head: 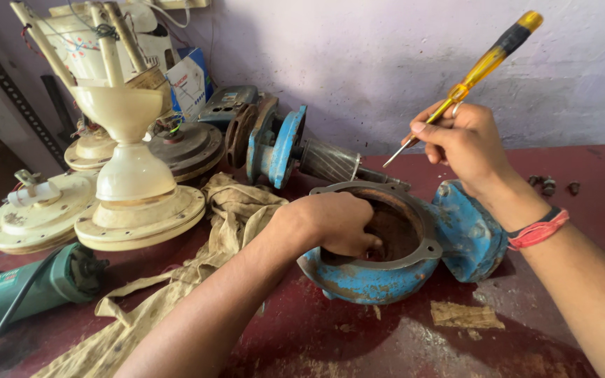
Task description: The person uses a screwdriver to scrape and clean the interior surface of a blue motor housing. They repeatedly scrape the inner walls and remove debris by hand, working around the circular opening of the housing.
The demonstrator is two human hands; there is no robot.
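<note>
Surroundings: dark red bench [358, 336], paint worn and scuffed. A crumpled tan rag [232, 210] lies just left of the work, partly under the left forearm. Far left, a green angle grinder [29, 290] with a black cord. Behind the rag, cream ceiling-fan motor housings [141, 210], three counted, one carrying an upright stem with a cup. Against the lilac wall, a blue-flanged motor rotor assembly [288, 150] lies on its side, its shaft end just behind the casing's rim. Small dark fasteners [547, 184], about three, lie well apart near the right edge. A flat tan scrap [465, 315] lies in front of the casing.

Work item: one blue pump casing [386, 276], middle of the bench, open mouth up. Paint chipped; grey ring flange around the opening; inside rusty brown. A blue outlet stub sticks out on its right side.

Hands: left hand [334, 220] curled over the near rim, fingertips down inside the cavity, hidden from view there. Right hand [463, 140] raised above the casing, pinching one yellow-handled screwdriver [467, 84], tip angled down-left, clear of the rim. Red band on the right wrist.
</note>
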